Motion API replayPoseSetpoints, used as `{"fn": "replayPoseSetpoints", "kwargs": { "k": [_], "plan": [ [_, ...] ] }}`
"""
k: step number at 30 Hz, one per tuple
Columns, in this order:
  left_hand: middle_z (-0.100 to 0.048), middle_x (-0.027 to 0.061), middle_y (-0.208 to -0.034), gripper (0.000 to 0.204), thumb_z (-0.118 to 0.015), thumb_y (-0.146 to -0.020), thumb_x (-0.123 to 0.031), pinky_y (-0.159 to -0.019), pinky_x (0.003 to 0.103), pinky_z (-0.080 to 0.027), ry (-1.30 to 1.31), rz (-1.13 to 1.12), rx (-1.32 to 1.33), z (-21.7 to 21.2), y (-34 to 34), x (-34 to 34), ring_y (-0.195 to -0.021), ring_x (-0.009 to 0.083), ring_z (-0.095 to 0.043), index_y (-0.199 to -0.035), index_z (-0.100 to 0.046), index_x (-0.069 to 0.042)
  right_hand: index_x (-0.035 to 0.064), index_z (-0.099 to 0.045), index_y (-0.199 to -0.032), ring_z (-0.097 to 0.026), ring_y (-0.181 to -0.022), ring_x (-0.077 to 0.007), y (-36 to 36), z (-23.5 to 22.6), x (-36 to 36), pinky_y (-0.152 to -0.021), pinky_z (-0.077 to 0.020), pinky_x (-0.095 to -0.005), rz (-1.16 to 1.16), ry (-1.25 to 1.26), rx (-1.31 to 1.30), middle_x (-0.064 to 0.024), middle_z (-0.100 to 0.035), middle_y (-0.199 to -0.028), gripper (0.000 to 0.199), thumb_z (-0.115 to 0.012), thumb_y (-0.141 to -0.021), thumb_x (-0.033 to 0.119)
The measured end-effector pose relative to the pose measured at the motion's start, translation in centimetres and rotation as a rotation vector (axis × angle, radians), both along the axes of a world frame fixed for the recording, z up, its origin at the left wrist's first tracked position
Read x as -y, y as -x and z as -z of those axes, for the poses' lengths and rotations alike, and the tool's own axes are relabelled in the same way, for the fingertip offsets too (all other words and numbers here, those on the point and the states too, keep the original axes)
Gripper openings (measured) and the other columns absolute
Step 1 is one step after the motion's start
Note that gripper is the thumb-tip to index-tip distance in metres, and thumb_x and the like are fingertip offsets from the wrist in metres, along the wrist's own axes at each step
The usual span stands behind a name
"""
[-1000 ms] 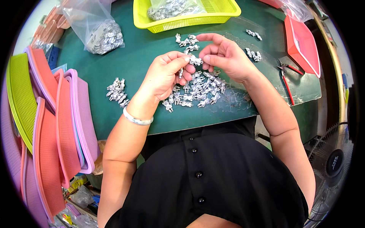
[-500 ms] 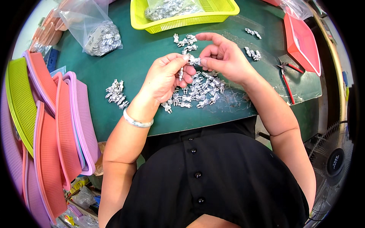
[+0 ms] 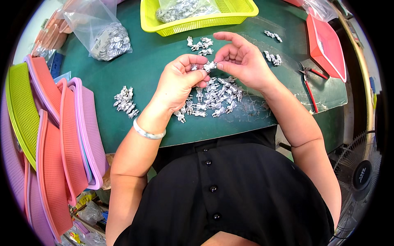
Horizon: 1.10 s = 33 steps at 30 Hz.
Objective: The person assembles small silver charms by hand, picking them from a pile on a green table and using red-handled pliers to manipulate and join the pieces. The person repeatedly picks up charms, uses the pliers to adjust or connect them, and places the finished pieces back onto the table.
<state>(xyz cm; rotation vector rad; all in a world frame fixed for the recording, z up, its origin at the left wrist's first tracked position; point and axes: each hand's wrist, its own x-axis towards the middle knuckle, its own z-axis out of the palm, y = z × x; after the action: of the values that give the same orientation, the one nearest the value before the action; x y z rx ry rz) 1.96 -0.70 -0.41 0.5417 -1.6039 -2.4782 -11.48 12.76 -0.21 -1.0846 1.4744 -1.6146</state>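
Between both hands, above the green table, is a small silver metal figure charm [image 3: 209, 66] with a loop at its end. My left hand [image 3: 184, 76] is closed on it with thumb and fingers; another silver piece shows between its fingers. The thumb and forefinger of my right hand [image 3: 242, 61] pinch the charm's loop end. Under the hands lies a heap of similar silver charms [image 3: 217, 96], partly covered by my left hand. Beyond my fingers rests a small group of charms [image 3: 203, 44], and another pile [image 3: 125, 101] sits to the left.
At the far side stands a yellow-green basket [image 3: 197, 25] with a bag of metal pieces; another clear bag [image 3: 111, 41] lies left of it. Red-handled pliers [image 3: 308, 82] and a red tray [image 3: 326, 49] are on the right. Stacked plastic baskets [image 3: 65, 135] crowd the left edge. A fan [image 3: 361, 174] stands right.
My left thumb has shifted down and its fingers have turned, exposing more of the charm. My right hand stays almost in place at the charm's end.
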Motion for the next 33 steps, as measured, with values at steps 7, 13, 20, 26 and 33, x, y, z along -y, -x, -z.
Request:
{"fn": "replayPoseSetpoints", "kwargs": {
  "k": [7, 13, 20, 26, 33],
  "plan": [
    [-0.057, 0.0091, -0.088, 0.03, -0.052, -0.078, 0.006, -0.07, 0.026, -0.053, -0.059, 0.05, -0.007, 0.1, 0.0, 0.0, -0.076, 0.0164, -0.061, -0.108, -0.052, 0.006, 0.0012, -0.035, -0.126, -0.053, -0.081, -0.0064, 0.0, 0.0, 0.0, -0.075, -0.0434, -0.0195, 0.005, 0.0, 0.006, -0.0027, -0.056, -0.085, 0.054, -0.057, -0.077, -0.007],
    [-0.06, 0.0141, -0.097, 0.032, -0.046, -0.079, 0.005, -0.078, 0.03, -0.052, -0.157, 0.115, -0.017, 0.3, -0.2, 0.6, -0.085, 0.0198, -0.062, -0.11, -0.051, 0.006, 0.001, -0.036, -0.126, -0.053, -0.081, -0.0066, 0.1, 0.1, 0.1, -0.075, -0.0436, -0.0197, -0.007, -0.004, 0.002, -0.0028, -0.056, -0.085, 0.054, -0.057, -0.077, -0.007],
    [-0.06, 0.0097, -0.087, 0.018, -0.051, -0.082, -0.002, -0.069, 0.027, -0.053, -0.307, 0.14, -0.011, 0.3, 0.0, 1.2, -0.076, 0.0174, -0.061, -0.099, -0.055, 0.004, 0.0018, -0.041, -0.121, -0.054, -0.073, -0.0084, 0.1, 1.0, 0.4, -0.068, -0.0435, -0.021, 0.074, 0.038, -0.12, -0.0032, -0.057, -0.082, 0.048, -0.056, -0.076, -0.005],
    [-0.058, 0.0066, -0.08, 0.016, -0.053, -0.082, -0.005, -0.058, 0.024, -0.05, -0.402, 0.078, -0.068, 1.0, -0.2, 2.4, -0.069, 0.0151, -0.059, -0.096, -0.055, 0.001, 0.0067, -0.046, -0.116, -0.055, -0.08, -0.024, 0.1, 1.3, 0.6, -0.072, -0.0451, -0.0329, 0.147, -0.117, -0.785, -0.0057, -0.059, -0.084, 0.05, -0.061, -0.069, 0.0],
    [-0.055, 0.0077, -0.085, 0.02, -0.052, -0.082, -0.008, -0.058, 0.024, -0.046, -0.407, -0.079, -0.048, 0.0, -0.1, 2.4, -0.071, 0.0149, -0.053, -0.1, -0.054, 0.001, 0.0061, -0.047, -0.115, -0.054, -0.081, -0.027, -0.2, 1.2, 1.4, -0.07, -0.045, -0.0361, 0.142, -0.136, -0.899, -0.0058, -0.059, -0.08, 0.048, -0.062, -0.069, 0.002]
  ]
}}
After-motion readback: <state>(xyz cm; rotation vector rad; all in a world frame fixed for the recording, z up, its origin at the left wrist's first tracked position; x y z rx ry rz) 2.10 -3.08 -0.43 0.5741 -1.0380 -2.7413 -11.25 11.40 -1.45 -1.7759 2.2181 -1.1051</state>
